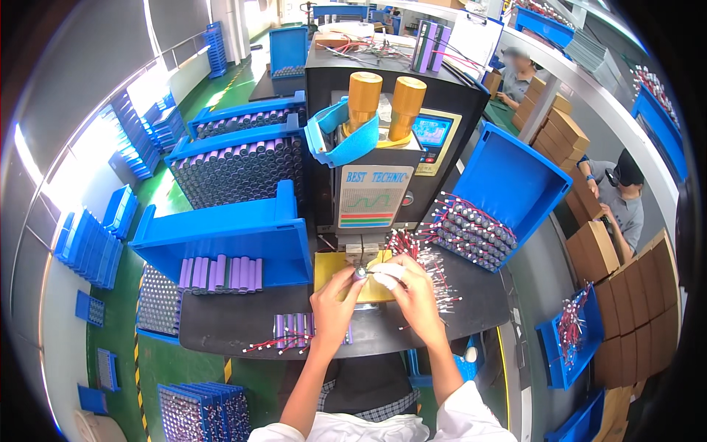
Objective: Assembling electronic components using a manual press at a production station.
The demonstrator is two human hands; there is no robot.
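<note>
Just under the electrodes (pixel 361 253) of a bench spot welder (pixel 374 195), my left hand (pixel 333 300) grips a cylindrical battery cell (pixel 360 274), its end turned up. My right hand (pixel 412 296) meets it from the other side, with white coverings on its fingertips. Those fingers are pinched together at the cell's end; what they hold is too small to make out. Both hands are over a yellow plate (pixel 324 267). Purple cells with red and black leads (pixel 294 326) lie by my left wrist. A pile of wire leads with white connectors (pixel 434 276) spreads beside my right hand.
A tipped blue bin (pixel 221 247) with purple cells (pixel 221 273) stands left, stacked cell bins (pixel 236 177) behind it. At right, another blue bin (pixel 508 199) holds wired cells (pixel 475 232). Two brass-coloured cylinders (pixel 364 99) top the welder. Cartons (pixel 633 309) and two co-workers are farther right.
</note>
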